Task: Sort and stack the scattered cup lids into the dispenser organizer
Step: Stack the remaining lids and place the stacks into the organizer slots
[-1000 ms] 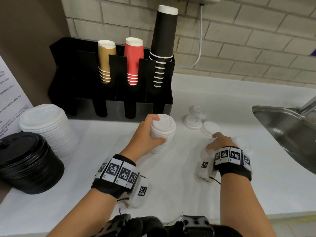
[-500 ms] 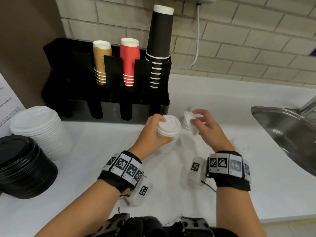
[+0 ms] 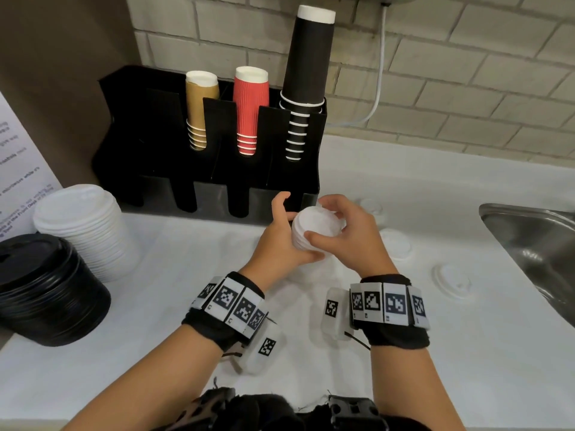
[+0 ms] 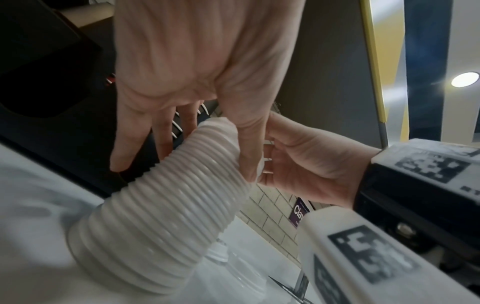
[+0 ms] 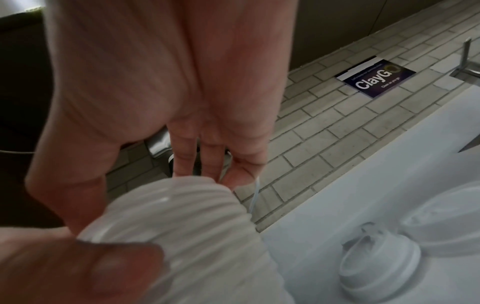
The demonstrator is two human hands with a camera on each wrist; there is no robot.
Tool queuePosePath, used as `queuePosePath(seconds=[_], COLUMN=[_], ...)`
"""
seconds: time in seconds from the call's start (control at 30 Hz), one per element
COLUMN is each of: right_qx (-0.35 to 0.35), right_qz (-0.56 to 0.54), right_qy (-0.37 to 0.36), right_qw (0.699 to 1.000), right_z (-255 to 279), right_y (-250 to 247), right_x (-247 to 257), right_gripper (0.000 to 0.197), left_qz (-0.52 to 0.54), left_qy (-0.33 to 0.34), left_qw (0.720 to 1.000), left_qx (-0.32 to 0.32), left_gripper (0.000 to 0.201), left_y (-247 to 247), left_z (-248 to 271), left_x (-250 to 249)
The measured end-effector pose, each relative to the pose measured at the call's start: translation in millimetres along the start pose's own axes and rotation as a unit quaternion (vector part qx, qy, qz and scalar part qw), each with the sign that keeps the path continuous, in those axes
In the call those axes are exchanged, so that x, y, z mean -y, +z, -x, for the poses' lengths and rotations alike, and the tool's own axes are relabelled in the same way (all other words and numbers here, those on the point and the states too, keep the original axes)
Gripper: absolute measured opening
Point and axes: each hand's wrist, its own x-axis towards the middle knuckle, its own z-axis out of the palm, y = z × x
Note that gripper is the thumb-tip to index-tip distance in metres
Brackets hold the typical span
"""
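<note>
White thin-plastic lids, nested.

Head view: stack of white lids (image 3: 314, 227) stands on the surface (image 3: 186, 306) between both hands, just in front of the black dispenser organizer (image 3: 155, 169). Left hand (image 3: 277, 241) cups the stack's near-left side, thumb raised clear. Right hand (image 3: 351, 234) curls over the top, thumb on the near rim, fingers round the far edge. Three loose lids lie flat on the surface to the right of the right hand: nearest lid (image 3: 396, 244), far lid (image 3: 370, 206), outer lid (image 3: 451, 281). Two larger stacks, white and black, sit well left of the left hand.

Left wrist view: stack (image 4: 166, 205) shows as a tall ribbed column, leaning. Left-hand fingers (image 4: 135, 131) lie nearly straight along its side; the right hand (image 4: 306, 164) closes round its top.

Right wrist view: right-hand fingers (image 5: 197, 156) reach over the stack's top rim (image 5: 187, 207); the left thumb presses the near side.

Handling, judged: very light, flexible, smooth; the column likely buckles or topples if pushed at the top only. Best held round the sides low down, with one hand capping the top.
</note>
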Motion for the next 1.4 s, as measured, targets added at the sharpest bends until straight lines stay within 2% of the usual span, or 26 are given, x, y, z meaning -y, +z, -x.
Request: queuePosePath(seconds=[0.13,0.3,0.47,0.53,0.57,0.63,0.7,0.73,0.8,0.87,1.03,1.27,1.33,1.4], right_qx=[0.025,0.031,0.061,0.062,0.054,0.044,0.038,0.028,0.017,0.027,0.007,0.011,0.026,0.056], right_qz=[0.013,-0.005,-0.021,-0.043,-0.033,0.073,0.187,0.211,0.238,0.247,0.254,0.236,0.191,0.128], right_qy=[0.009,0.019,0.027,0.070,0.113,0.255,0.402,0.455,0.510,0.522,0.482,0.477,0.445,0.360], right_qw=[1.000,0.999,0.998,0.995,0.992,0.963,0.896,0.865,0.826,0.816,0.838,0.847,0.875,0.923], right_z=[-3.5,-6.4,-6.5,-5.6,-5.3,-3.4,1.3,4.7,12.4,19.7,35.0,28.5,21.0,13.7], right_y=[-1.4,-1.6,-6.1,-17.0,-25.3,-46.5,-68.0,-76.8,-90.0,-98.4,-106.2,-117.4,-119.2,-116.9], right_x=[-1.0,-4.7,-7.9,-16.9,-25.8,-50.2,-75.2,-84.8,-99.6,-109.6,-121.6,-110.4,-100.2,-89.1], right_gripper=[0.064,0.064,0.066,0.068,0.070,0.076,0.082,0.085,0.085,0.075,0.039,0.044,0.052,0.055], left_qz=[0.003,-0.015,-0.021,-0.027,-0.032,-0.037,-0.039,-0.039,-0.037,-0.037,-0.035,-0.056,-0.058,-0.056], left_qy=[0.006,0.041,0.047,0.049,0.047,0.039,0.035,0.033,0.031,0.028,0.027,0.020,0.021,0.024], left_qw=[1.000,0.999,0.999,0.998,0.998,0.999,0.999,0.999,0.999,0.999,0.999,0.998,0.997,0.997], left_qx=[0.000,0.008,0.009,0.003,0.001,-0.001,-0.001,-0.002,0.000,0.002,-0.004,-0.036,-0.041,-0.048], left_gripper=[0.112,0.067,0.052,0.050,0.050,0.049,0.049,0.049,0.049,0.049,0.050,0.050,0.050,0.050], left_y=[-0.8,-1.4,1.4,2.1,2.2,2.7,3.7,4.3,5.2,5.3,6.5,12.0,13.4,14.8], left_z=[2.1,3.9,5.3,4.9,4.8,4.9,5.1,5.4,5.8,5.7,6.1,6.0,6.4,7.1], left_x=[-2.6,-5.3,-7.0,-6.4,-6.2,-6.4,-6.5,-6.4,-5.8,-5.5,-4.9,-5.4,-4.5,-3.5])
